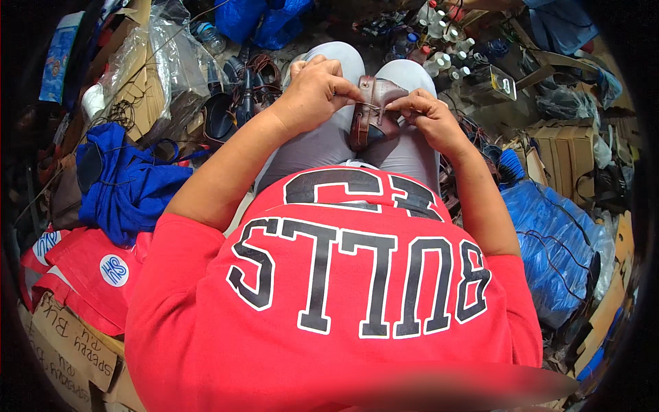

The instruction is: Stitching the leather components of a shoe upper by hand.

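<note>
A dark brown leather shoe (362, 127) rests between my thighs, its lace (374, 108) crossing over the front. My left hand (318, 90) is at the shoe's left side, thumb and forefinger pinched on one part of the lace. On the other side my right hand (431, 118) pinches the lace too, its fingertips close to the knot area. The lace runs between both hands. The inside of the shoe and its sole are mostly hidden.
Blue cloth (134, 182) and a red bag (93, 264) lie at the left, above cardboard (72, 340). Several bottles (446, 48) stand at the far right. A blue plastic-wrapped bundle (549, 247) and a cardboard box (566, 154) are to my right.
</note>
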Motion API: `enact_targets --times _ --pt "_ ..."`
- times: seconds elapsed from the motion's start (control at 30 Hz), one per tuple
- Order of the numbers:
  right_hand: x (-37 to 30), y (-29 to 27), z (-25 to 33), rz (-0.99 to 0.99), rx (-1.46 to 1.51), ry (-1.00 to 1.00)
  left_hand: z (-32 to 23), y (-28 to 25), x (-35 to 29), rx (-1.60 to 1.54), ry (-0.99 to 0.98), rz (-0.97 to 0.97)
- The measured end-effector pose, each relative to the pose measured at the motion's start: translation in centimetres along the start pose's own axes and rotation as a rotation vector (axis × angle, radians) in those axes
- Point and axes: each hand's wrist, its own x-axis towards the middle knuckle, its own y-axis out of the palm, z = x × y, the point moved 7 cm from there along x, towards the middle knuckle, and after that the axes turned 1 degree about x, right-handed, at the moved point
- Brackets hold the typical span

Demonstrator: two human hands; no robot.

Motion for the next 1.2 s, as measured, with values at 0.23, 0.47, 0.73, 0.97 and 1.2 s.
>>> enact_targets --times 0.23,0.47,0.73,0.97,1.2 --pt "0.1 -0.1 -0.4 0.031 0.059 -0.004 -1.3 -0.6 0.2 0.114 0.078 -0.014" --pt "0.1 0.3 -1.1 0.049 0.103 0.001 -2.1 0.2 -0.4 0.083 0.152 -0.024" --pt "1.1 0.3 -2.0 0.069 0.054 0.031 2.4 3.8 2.1 -0.355 -0.023 0.277" --pt "0.0 0.2 -1.6 0.076 0.01 -0.033 2.4 3.5 1.0 -0.449 -0.038 0.365" --pt "-0.1 1.0 -1.9 0.024 0.142 -0.056 1.9 3.6 1.2 -0.521 -0.097 0.328"
